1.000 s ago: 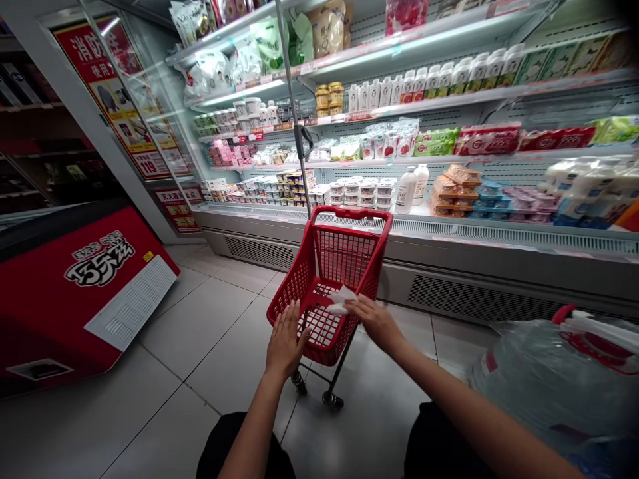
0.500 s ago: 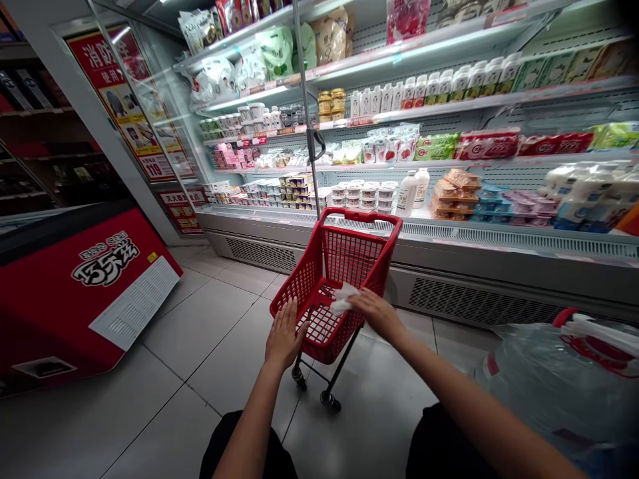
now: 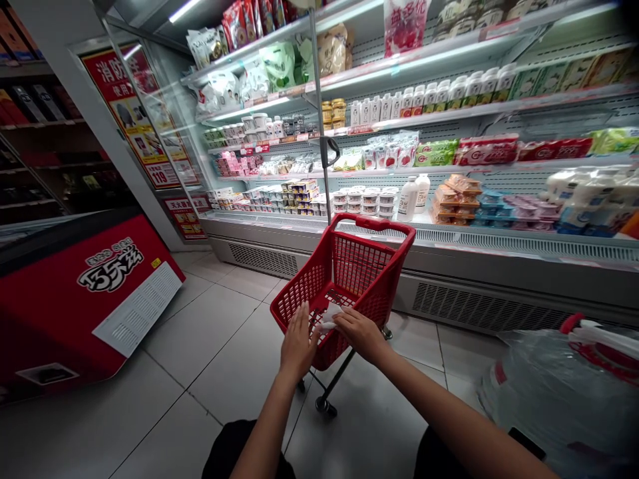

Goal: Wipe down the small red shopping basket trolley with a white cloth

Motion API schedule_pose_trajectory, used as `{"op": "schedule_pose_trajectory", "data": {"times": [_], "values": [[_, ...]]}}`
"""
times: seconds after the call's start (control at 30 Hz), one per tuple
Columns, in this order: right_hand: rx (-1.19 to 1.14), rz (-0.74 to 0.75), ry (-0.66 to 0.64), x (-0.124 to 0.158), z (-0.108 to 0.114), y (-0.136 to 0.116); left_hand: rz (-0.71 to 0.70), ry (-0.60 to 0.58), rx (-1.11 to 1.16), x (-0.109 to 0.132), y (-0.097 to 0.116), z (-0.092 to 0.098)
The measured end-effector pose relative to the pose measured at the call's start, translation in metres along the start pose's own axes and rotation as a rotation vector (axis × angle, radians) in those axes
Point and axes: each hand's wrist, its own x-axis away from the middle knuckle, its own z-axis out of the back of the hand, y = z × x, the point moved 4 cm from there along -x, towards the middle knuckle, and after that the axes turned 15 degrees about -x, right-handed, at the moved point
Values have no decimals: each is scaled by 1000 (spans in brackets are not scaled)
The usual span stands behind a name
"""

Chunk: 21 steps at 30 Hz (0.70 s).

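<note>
A red shopping cart (image 3: 308,291) with a lattice basket stands in front of me on dark wheeled legs. At its near rim is my left hand (image 3: 298,342), fingers stretched out and holding nothing; whether it touches the rim I cannot tell. My right hand (image 3: 360,334) pinches a crumpled white tissue (image 3: 329,315) over the near end of the basket. The tissue is close to the fingertips of my left hand. Part of the near rim is hidden behind both hands.
Behind the cart runs a refrigerated display case (image 3: 444,263) stocked with bottles, tubs and packets. A red chest freezer (image 3: 74,299) stands on the left. Large clear water bottles (image 3: 544,392) with a red cap are close on my right. Grey tiles (image 3: 214,352) cover the floor.
My right hand has moved left and down with the tissue, closer to my left hand. The cart's far end appears slightly farther right, and the view has shifted a little.
</note>
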Motion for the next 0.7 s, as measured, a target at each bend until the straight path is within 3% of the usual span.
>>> {"op": "schedule_pose_trajectory", "data": {"times": [0.17, 0.3, 0.47, 0.57, 0.7], "values": [[-73, 31, -49, 9, 7, 13, -97, -13, -20, 11, 27, -8], [45, -28, -70, 23, 32, 41, -120, 16, -63, 13, 20, -8], [232, -154, 2, 36, 68, 79, -146, 14, -94, 14, 12, -4], [254, -166, 14, 35, 67, 75, -157, 9, -109, 15, 12, -2], [221, -170, -14, 30, 45, 50, -172, 12, -123, 16, 14, 0]]}}
